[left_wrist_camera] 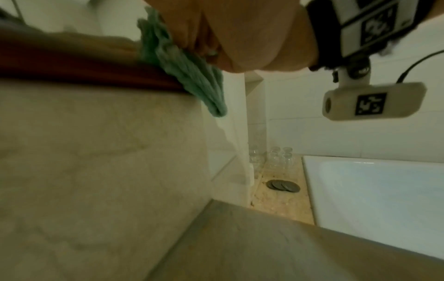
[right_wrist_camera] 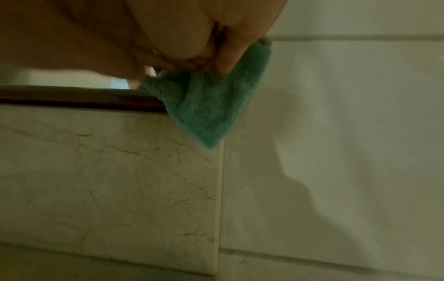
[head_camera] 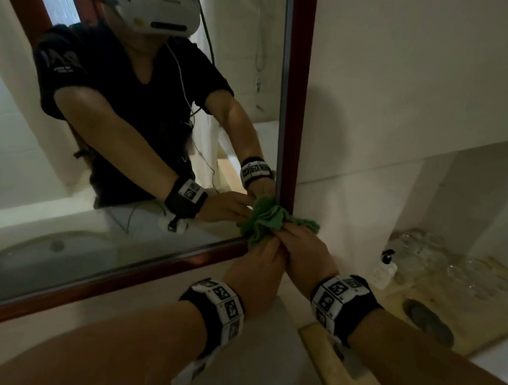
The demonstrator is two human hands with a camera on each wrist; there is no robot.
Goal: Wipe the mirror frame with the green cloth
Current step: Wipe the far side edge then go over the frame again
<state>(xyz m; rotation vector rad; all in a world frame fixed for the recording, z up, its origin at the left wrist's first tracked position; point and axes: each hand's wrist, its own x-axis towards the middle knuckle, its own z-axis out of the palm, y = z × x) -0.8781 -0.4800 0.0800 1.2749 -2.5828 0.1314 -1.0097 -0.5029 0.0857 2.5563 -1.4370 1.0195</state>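
A bunched green cloth (head_camera: 270,220) sits at the lower right corner of the dark red wooden mirror frame (head_camera: 295,102). My left hand (head_camera: 257,271) and right hand (head_camera: 303,247) both grip it there, side by side and touching. In the left wrist view the green cloth (left_wrist_camera: 185,68) hangs over the frame's bottom rail (left_wrist_camera: 72,70) under my fingers. In the right wrist view my fingers (right_wrist_camera: 223,62) pinch the green cloth (right_wrist_camera: 211,106), which covers the end of the frame rail (right_wrist_camera: 79,98). The mirror glass reflects me and both hands.
A marble wall panel (head_camera: 139,315) runs below the frame. A recessed shelf to the right holds a pump bottle (head_camera: 384,270), several glasses (head_camera: 422,250) and dark round coasters (head_camera: 429,320). A white basin (left_wrist_camera: 374,199) lies below right, with a white tiled wall (head_camera: 414,83) behind.
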